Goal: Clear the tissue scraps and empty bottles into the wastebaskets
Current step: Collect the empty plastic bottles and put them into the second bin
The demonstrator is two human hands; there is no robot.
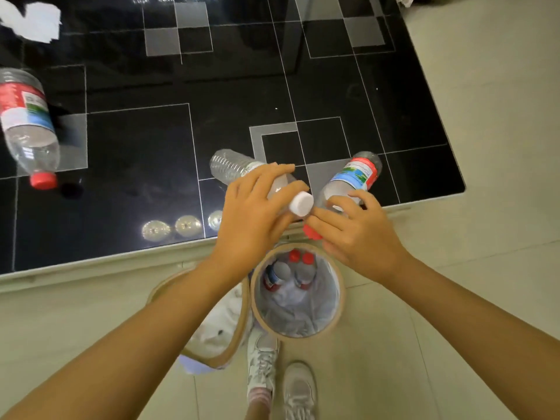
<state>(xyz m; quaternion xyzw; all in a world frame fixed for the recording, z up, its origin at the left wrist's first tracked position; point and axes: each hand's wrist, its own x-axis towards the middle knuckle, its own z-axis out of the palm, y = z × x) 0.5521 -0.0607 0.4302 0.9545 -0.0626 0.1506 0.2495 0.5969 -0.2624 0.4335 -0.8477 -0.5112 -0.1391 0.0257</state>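
Nearest the viewer, two pale sneakers (281, 386) stood on smooth cream floor tiles (454, 344). Just ahead of them, below both hands, sat two round wastebaskets with tan rims. The right wastebasket (339, 310), lined with thin crinkled plastic, held clear bottles with red caps (298, 258) standing neck-up. The left wastebasket (233, 344), largely hidden under the left forearm, held soft white material, probably tissue, though the view of it was poor.

Above the baskets, at the table edge, the left hand (253, 213) curled its fingers over a ribbed, transparent white-capped bottle (230, 166), its round cap pointing toward the right hand. The right hand (356, 234) gripped a red-capped bottle (359, 174) near the neck; this one was smooth, clear plastic with a red, white and blue label, its base angled away from the hand. The two caps nearly met between the hands.

Beyond the hands spread the table (136, 140), glossy black with thin white lines and grey squares, mirroring round ceiling lights just left of the left hand. Far to the left of that hand lay a third bottle (28, 128) on its side, red cap toward the viewer. Farther still, at the far left corner, lay a flat white tissue scrap (36, 21) with ragged edges.
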